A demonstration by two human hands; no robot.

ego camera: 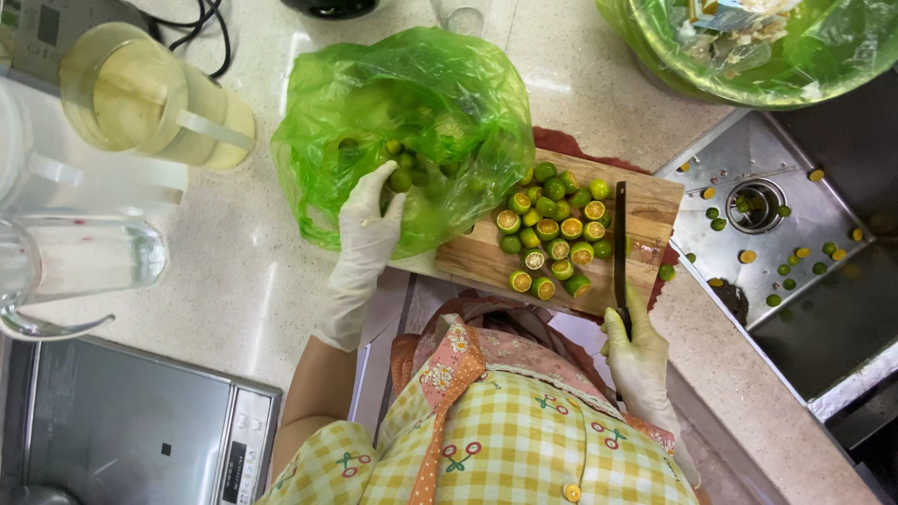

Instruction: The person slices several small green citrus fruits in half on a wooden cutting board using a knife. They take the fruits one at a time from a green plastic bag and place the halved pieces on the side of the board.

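Note:
My left hand (367, 224), in a white glove, reaches into a green plastic bag (412, 103) and pinches a small green citrus fruit (399, 180) at the bag's mouth. More whole fruits show through the bag. My right hand (638, 351), also gloved, grips the handle of a dark knife (620, 234) whose blade lies across the right part of a wooden cutting board (655, 201). A pile of halved green citrus (554, 229) with orange flesh covers the board's middle.
A sink (795, 187) on the right holds scattered citrus pieces. A bowl lined with green plastic (748, 47) sits at top right. A pitcher of pale liquid (150, 98) and a clear glass jug (75, 257) stand left. An induction cooker (131, 430) is lower left.

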